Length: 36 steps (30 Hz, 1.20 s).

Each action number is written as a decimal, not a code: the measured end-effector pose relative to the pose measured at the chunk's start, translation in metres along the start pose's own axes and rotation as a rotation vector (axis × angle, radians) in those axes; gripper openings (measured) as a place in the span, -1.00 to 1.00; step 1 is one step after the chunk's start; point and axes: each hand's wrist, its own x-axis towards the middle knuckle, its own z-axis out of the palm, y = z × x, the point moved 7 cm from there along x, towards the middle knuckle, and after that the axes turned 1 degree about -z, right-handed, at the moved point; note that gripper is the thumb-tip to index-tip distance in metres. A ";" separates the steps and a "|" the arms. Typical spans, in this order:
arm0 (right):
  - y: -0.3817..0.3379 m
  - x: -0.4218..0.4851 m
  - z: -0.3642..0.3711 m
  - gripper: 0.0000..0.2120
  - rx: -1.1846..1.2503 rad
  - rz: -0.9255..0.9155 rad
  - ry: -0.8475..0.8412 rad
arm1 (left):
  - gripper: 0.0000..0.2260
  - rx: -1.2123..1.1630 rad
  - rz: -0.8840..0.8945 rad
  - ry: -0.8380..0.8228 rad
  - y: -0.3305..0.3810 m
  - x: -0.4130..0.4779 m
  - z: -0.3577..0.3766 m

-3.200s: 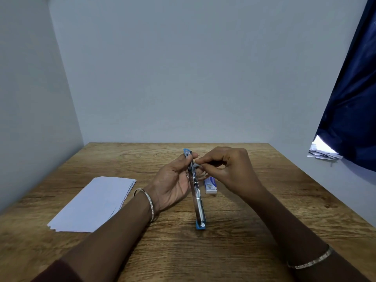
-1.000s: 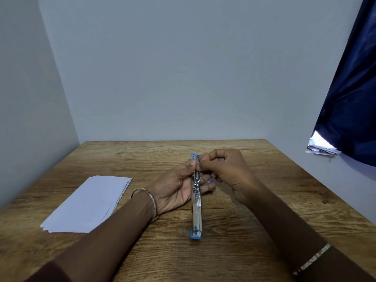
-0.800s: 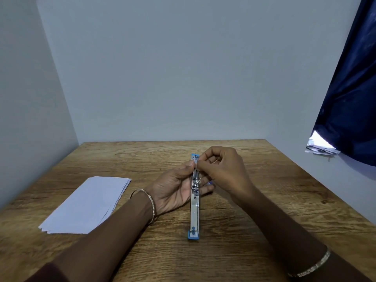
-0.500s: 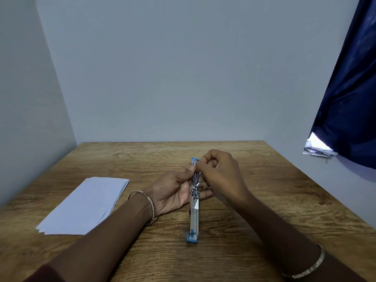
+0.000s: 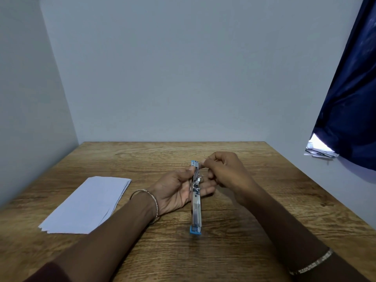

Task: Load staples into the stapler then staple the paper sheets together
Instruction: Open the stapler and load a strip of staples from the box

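The blue and silver stapler (image 5: 196,208) lies swung fully open in a long line, its near blue end on the wooden table (image 5: 234,251). My left hand (image 5: 177,190) cradles its far half, thumb on the left side. My right hand (image 5: 225,174) pinches with its fingertips at the stapler's far end, next to the open metal channel; whether a strip of staples is between the fingers I cannot tell. A stack of white paper sheets (image 5: 87,204) rests on the table to the left, apart from both hands.
Grey walls close in the table at the back and left. A dark blue curtain (image 5: 350,98) hangs at the right, with some papers (image 5: 319,150) beneath it. The staple box seen earlier is hidden behind my hands.
My right hand has shifted from the middle of the stapler toward its far tip. The small staple box visible earlier is now covered by my hands. The stapler has straightened slightly.
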 end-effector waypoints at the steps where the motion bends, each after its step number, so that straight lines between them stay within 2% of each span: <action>1: -0.004 -0.001 -0.003 -0.89 0.022 -0.031 0.006 | -0.67 -0.019 0.006 0.002 0.002 0.000 -0.001; 4: -0.025 -0.006 -0.010 -0.85 0.084 -0.177 -0.069 | -0.65 -0.041 0.048 0.037 0.010 0.001 -0.004; 6: -0.039 -0.013 -0.004 -0.80 0.079 -0.255 -0.247 | -0.63 -0.063 0.102 0.075 0.017 0.001 -0.008; 8: -0.043 -0.017 0.006 -0.77 -0.034 -0.324 -0.383 | -0.61 -0.073 0.139 0.104 0.022 0.000 -0.011; 9: -0.042 -0.017 0.009 -0.77 -0.127 -0.369 -0.381 | -0.62 -0.064 0.148 0.114 0.023 0.000 -0.011; 11: -0.042 -0.015 0.010 -0.84 -0.235 -0.453 -0.270 | -0.63 -0.030 0.155 0.130 0.023 -0.001 -0.012; 13: -0.040 -0.012 0.008 -0.88 -0.187 -0.466 -0.181 | -0.62 -0.008 0.157 0.132 0.022 -0.001 -0.011; 15: -0.038 -0.010 0.008 -0.84 -0.143 -0.482 -0.134 | -0.61 0.010 0.166 0.113 0.021 -0.001 -0.007; 19: -0.035 -0.009 0.007 -0.85 -0.170 -0.528 -0.045 | -0.62 0.048 0.162 0.049 0.017 -0.001 -0.001; 29: -0.031 -0.010 0.004 -0.85 -0.159 -0.463 0.035 | -0.60 0.051 0.138 0.087 0.015 -0.003 -0.002; 36: -0.035 -0.012 0.010 -0.77 -0.330 -0.507 0.002 | -0.63 0.003 0.152 0.090 0.017 0.000 -0.008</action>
